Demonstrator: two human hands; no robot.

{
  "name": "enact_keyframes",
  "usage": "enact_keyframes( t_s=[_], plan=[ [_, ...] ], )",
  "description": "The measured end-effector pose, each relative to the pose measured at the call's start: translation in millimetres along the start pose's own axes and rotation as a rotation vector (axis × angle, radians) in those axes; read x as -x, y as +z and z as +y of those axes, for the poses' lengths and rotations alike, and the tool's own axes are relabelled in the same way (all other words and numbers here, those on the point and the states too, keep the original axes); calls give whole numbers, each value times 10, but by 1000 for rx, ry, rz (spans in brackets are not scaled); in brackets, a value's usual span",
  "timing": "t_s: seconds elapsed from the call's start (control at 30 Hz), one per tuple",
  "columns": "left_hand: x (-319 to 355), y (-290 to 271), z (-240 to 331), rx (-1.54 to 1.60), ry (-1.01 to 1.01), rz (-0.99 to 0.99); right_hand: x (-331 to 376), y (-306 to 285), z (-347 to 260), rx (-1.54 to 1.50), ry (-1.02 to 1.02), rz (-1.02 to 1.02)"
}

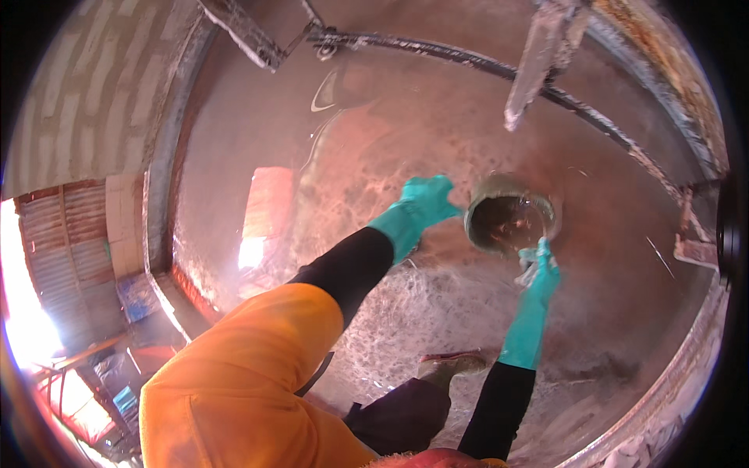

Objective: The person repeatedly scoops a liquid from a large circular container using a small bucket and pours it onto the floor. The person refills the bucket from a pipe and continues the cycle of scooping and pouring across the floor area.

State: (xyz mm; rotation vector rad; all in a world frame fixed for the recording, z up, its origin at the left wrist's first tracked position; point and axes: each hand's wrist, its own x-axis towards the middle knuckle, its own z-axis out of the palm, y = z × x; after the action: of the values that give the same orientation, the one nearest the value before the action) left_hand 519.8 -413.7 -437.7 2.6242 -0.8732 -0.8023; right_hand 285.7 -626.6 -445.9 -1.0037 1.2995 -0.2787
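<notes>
A greenish-grey bucket [499, 186] lies tilted in the reddish-brown liquid, its round mouth facing me and murky liquid showing inside. My right hand [540, 267], in a teal rubber glove, grips the near edge of the bucket at its lower right. Something whitish shows beside those fingers, too unclear to name. To the left of the bucket, my left hand [425, 204] in a matching glove is held over the liquid. Its thumb and fingers are apart, close to the bucket's rim, and nothing shows in them.
The liquid [374, 148] fills a large walled basin, with pale foam [390, 304] near me. A crusted metal bar [437, 51] crosses the far side, and a crusted post [538, 66] hangs down. A boot [452, 365] shows below my arms. Block wall [94, 86] stands left.
</notes>
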Motion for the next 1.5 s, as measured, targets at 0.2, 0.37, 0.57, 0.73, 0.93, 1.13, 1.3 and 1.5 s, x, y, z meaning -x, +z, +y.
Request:
enact_keyframes(
  t_s=[0.2,0.37,0.57,0.73,0.93,1.13,1.3,1.5],
  plan=[
    [883,-891,62,-137,-121,-138,580,-1387,156,-126,69,245],
    [1949,-1212,-357,-401,359,76,1652,-2694,-4,-333,173,430],
    [2712,-1246,-937,-56,1,50,3279,-4250,-330,-466,198,537],
    [3508,-1428,639,213,-160,-46,4599,-5412,-91,-573,169,641],
    [4153,-1391,1588,58,-170,-129,5693,-6190,-121,-672,214,794],
    [4072,-1225,2508,-167,-121,-403,6391,-6753,-15,-819,171,971],
    [3736,-432,3179,-186,-35,-543,6871,-7228,-169,-890,143,1107],
    [3347,98,4777,67,67,-474,7323,-7398,-188,-965,101,1176]
  ],
)
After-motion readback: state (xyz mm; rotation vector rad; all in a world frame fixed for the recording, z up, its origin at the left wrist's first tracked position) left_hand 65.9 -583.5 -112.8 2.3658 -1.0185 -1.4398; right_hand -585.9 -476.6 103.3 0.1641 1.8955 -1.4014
